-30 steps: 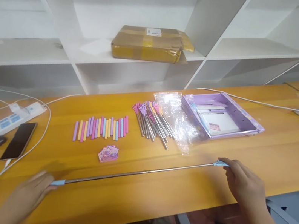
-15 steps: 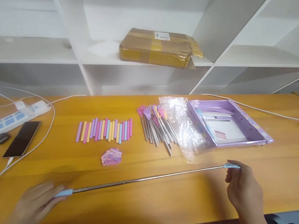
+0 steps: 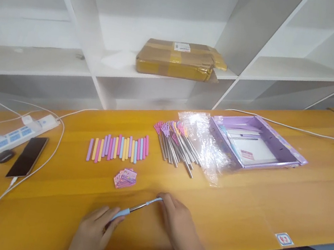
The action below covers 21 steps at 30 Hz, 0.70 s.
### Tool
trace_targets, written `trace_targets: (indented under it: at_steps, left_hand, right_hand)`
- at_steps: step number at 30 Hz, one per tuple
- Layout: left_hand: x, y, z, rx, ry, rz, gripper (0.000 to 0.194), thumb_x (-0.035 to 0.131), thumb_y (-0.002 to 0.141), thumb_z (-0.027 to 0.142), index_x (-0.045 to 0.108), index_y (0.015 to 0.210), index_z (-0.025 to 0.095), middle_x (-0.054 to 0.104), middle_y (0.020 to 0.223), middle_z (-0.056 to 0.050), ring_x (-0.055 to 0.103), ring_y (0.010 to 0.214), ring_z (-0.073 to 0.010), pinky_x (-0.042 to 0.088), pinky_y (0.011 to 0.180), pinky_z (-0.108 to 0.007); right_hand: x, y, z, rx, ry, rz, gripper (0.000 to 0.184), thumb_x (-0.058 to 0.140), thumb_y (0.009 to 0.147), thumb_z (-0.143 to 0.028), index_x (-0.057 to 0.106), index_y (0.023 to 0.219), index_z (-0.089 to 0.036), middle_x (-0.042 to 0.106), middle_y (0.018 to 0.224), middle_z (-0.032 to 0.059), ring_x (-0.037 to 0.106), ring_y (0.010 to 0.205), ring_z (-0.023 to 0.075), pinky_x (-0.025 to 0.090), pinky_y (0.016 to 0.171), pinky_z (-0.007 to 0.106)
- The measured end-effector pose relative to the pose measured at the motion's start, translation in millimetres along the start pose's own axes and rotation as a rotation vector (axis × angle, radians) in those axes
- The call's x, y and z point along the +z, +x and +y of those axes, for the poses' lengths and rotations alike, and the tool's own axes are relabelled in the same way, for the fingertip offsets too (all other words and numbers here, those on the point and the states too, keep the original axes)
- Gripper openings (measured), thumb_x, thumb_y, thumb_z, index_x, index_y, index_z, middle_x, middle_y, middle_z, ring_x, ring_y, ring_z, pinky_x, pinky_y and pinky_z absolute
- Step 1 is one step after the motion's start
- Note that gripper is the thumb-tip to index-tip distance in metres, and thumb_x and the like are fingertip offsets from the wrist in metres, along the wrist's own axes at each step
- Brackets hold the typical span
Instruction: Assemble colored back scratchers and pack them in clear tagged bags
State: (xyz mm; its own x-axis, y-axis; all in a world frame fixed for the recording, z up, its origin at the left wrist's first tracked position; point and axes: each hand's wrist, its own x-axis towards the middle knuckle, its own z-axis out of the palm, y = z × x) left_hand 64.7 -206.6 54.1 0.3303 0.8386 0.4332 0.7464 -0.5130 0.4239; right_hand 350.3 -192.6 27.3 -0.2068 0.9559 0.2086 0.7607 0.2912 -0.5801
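A telescopic back scratcher point(image 3: 138, 207) with a light blue handle and light blue head is held between my two hands, its metal rod mostly collapsed. My left hand point(image 3: 94, 230) is closed round the handle. My right hand point(image 3: 177, 225) grips the head end, hiding the claw. Beyond my hands lies a small pile of pink and purple printed cards point(image 3: 125, 178). Farther back, a row of coloured handle sleeves point(image 3: 118, 147) in purple, yellow, pink and blue lies beside a heap of metal scratcher rods point(image 3: 178, 146) with hand-shaped heads.
A clear plastic bag point(image 3: 204, 142) lies against a purple open box point(image 3: 271, 164) at the right. At the left are a power strip point(image 3: 26, 131), a phone point(image 3: 27, 157), a black mouse point(image 3: 4, 156) and white cables. A taped carton point(image 3: 177, 60) sits on the shelf behind.
My hands have come together, my right hand moving far left and my left hand moving right. The long extended rod has been pushed down to a short length.
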Motion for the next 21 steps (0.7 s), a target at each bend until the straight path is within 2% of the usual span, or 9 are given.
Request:
trace_targets:
  at_steps: [4, 8, 15, 21]
  left_hand:
    - [-4.8, -9.0, -9.4, -0.046, -0.036, -0.035, 0.024, 0.057, 0.111, 0.044, 0.074, 0.11, 0.027, 0.08, 0.09, -0.002, 0.078, 0.075, -0.0174, 0.063, 0.069, -0.026]
    - [-3.7, -16.8, -8.4, -0.067, -0.049, -0.1, 0.023, 0.055, 0.112, 0.042, 0.073, 0.111, 0.027, 0.08, 0.092, -0.002, 0.079, 0.078, -0.0172, 0.064, 0.07, -0.026]
    - [3.4, -17.4, -13.2, -0.033, -0.064, -0.099, 0.026, 0.051, 0.113, 0.043, 0.073, 0.115, 0.029, 0.083, 0.098, -0.003, 0.081, 0.081, -0.0178, 0.065, 0.071, -0.024]
    - [-0.4, -16.8, -24.8, -0.011, -0.061, -0.146, 0.027, 0.054, 0.111, 0.046, 0.075, 0.112, 0.029, 0.082, 0.095, -0.002, 0.08, 0.079, -0.0177, 0.065, 0.072, -0.023]
  right_hand:
    - [-5.8, 0.7, 3.1, -0.046, 0.043, -0.066, 0.021, 0.046, 0.109, -0.015, 0.064, 0.109, -0.024, 0.072, 0.091, 0.0045, 0.068, 0.079, 0.0212, 0.052, 0.074, 0.03]
    - [-2.3, 3.3, -2.1, -0.027, 0.069, -0.055, 0.021, 0.043, 0.114, -0.021, 0.064, 0.112, -0.024, 0.074, 0.096, 0.0057, 0.072, 0.084, 0.0221, 0.054, 0.077, 0.032]
    - [1.6, 4.5, -11.5, -0.026, 0.107, -0.06, 0.021, 0.044, 0.115, -0.025, 0.063, 0.109, -0.025, 0.073, 0.095, 0.0041, 0.071, 0.083, 0.022, 0.054, 0.075, 0.033]
    - [-0.9, 2.4, -17.8, -0.007, 0.117, -0.124, 0.02, 0.046, 0.115, -0.029, 0.065, 0.11, -0.024, 0.075, 0.096, 0.0035, 0.072, 0.085, 0.0214, 0.054, 0.077, 0.032]
